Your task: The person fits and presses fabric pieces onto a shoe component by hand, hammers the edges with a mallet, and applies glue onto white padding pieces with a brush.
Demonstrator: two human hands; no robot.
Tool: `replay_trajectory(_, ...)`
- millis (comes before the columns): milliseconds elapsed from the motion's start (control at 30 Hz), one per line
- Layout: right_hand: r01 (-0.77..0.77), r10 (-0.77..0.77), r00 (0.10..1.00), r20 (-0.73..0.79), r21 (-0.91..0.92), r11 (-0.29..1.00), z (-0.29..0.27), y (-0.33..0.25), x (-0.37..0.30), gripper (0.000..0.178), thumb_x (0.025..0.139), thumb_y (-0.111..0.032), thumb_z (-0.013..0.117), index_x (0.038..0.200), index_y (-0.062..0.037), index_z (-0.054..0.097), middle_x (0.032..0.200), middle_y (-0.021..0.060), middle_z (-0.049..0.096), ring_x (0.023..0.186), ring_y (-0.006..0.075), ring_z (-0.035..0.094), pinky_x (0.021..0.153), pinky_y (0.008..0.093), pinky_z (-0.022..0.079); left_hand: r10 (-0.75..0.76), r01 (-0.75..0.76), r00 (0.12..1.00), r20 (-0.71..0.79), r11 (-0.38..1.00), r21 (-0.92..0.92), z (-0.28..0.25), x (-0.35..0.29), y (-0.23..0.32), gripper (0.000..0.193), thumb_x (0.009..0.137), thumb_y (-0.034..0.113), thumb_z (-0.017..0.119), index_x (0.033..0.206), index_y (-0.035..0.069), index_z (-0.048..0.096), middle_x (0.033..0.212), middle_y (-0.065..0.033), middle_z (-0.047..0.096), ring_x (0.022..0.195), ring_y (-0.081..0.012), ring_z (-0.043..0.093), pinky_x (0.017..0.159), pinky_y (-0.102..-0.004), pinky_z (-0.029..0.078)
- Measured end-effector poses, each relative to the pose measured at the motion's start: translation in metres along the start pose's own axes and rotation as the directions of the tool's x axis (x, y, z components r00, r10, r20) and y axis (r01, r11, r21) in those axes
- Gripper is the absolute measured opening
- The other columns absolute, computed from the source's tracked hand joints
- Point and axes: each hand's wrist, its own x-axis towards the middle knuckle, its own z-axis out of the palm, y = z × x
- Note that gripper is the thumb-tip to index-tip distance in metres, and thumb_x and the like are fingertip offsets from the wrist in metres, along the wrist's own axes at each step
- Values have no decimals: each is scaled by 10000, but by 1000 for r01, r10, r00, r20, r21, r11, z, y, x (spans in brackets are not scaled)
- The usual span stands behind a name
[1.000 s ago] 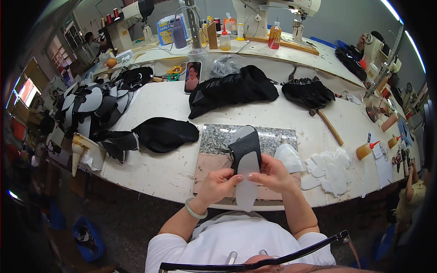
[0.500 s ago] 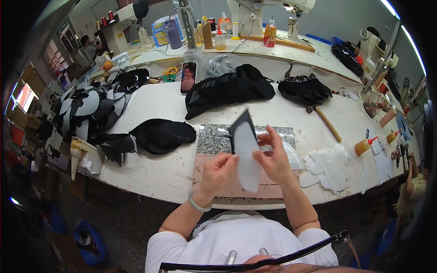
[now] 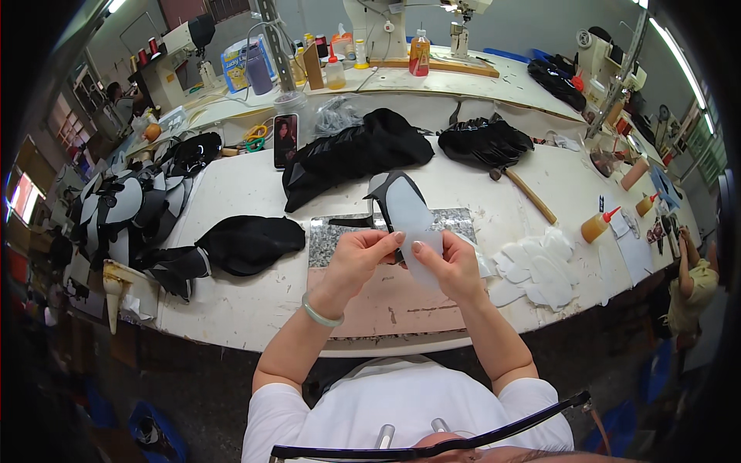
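Note:
Between my hands, above the work board, is a black shoe-upper piece [image 3: 378, 187] with a pale grey-white oval lining [image 3: 409, 207] lying against it. My left hand [image 3: 359, 261] is closed, thumb and fingers pinching the black edge near its lower end. My right hand [image 3: 455, 266] is closed on the lower part of the white lining, thumb on top and fingers behind. The two thumbs are close together. Below lies a speckled grey stone slab [image 3: 328, 239] with a pinkish board [image 3: 370, 309] in front of it.
White oval pieces [image 3: 536, 266] lie to the right, with a hammer [image 3: 532, 197] and glue bottle [image 3: 598, 225] beyond. Black stacked pieces [image 3: 355, 158] sit behind the slab beside a propped phone [image 3: 285, 140]. Another black bundle [image 3: 251, 245] and a grey-black heap [image 3: 123, 202] are left.
My right hand has closed on the lining's lower part; its fingers were spread before. My hands have drawn closer together and the piece has turned. The whole view has shifted slightly.

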Motion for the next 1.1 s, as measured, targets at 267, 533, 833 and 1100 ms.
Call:
replay_trajectory(267, 65, -78, 995, -54, -212, 975, -7, 9, 11, 212, 829, -186, 700, 803, 14, 637, 674, 16, 620, 591, 52, 532, 517, 220, 426, 162, -126, 970, -183, 973, 192, 11, 10, -22, 260, 917, 223, 626, 811, -8, 678, 685, 6, 629, 612, -26, 517, 540, -174, 402)
replay_trajectory(533, 99, -136, 988, -78, -367, 925, -9, -3, 21, 217, 814, -186, 708, 795, 18, 638, 664, 25, 620, 579, 57, 529, 499, 225, 416, 9, -14, 989, -148, 999, -33, 5, 20, -18, 231, 903, 216, 648, 960, -7, 674, 814, -20, 657, 687, -57, 593, 629, -191, 507)
replay_trajectory(833, 165, -244, 966, -80, -536, 828, -6, -7, 35, 298, 790, -242, 697, 746, 40, 613, 590, 107, 611, 504, 133, 556, 479, 288, 434, 123, -128, 963, -240, 992, -6, 11, 33, -22, 201, 887, 193, 666, 932, -2, 684, 793, 4, 653, 652, -38, 560, 578, -172, 461)
replay_trajectory(1100, 177, -292, 951, -102, -594, 785, -2, -1, 53, 356, 809, -283, 689, 749, 56, 600, 592, 140, 608, 489, 178, 569, 478, 314, 442, -60, 26, 988, -143, 973, -229, -10, 51, -23, 201, 906, 216, 641, 971, 26, 651, 807, 16, 640, 662, -41, 564, 567, -182, 465)
